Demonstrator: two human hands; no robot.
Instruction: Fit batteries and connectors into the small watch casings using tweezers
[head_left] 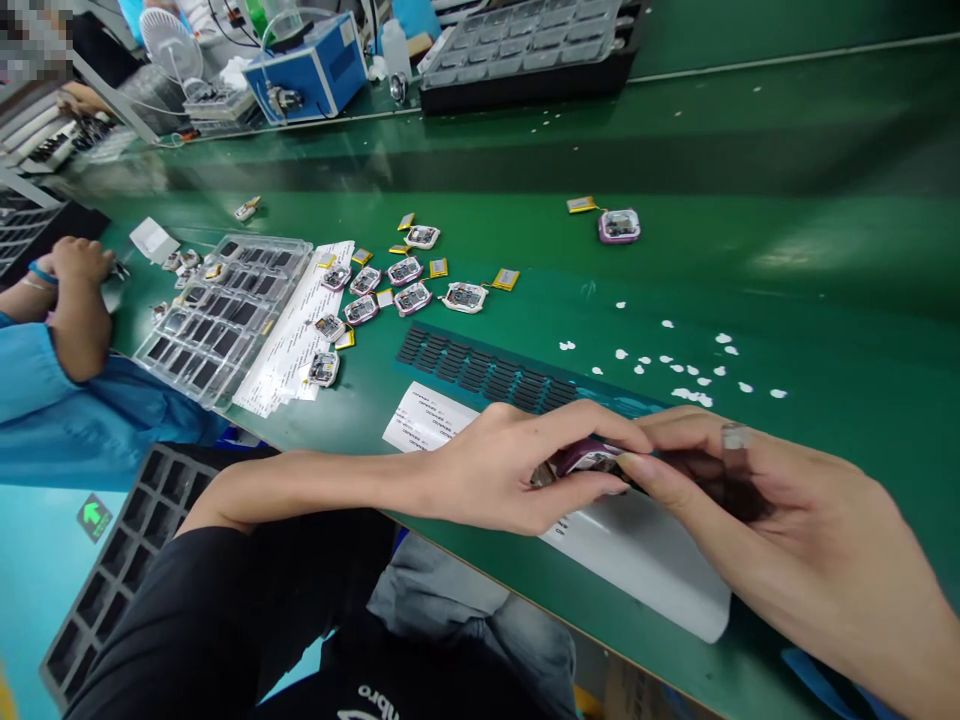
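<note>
Purple module (586, 458) between both hands

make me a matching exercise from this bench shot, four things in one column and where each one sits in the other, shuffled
Things:
1. purple-edged part
2. clear compartment tray
3. blue box machine
4. white paper bits

Places:
a. far back left of the bench, beside a small white fan
b. scattered on the green mat, right of centre
c. pinched between the left hand and right hand
d. left side, next to the co-worker's blue sleeve

Pairs: 1-c, 2-d, 3-a, 4-b
</note>
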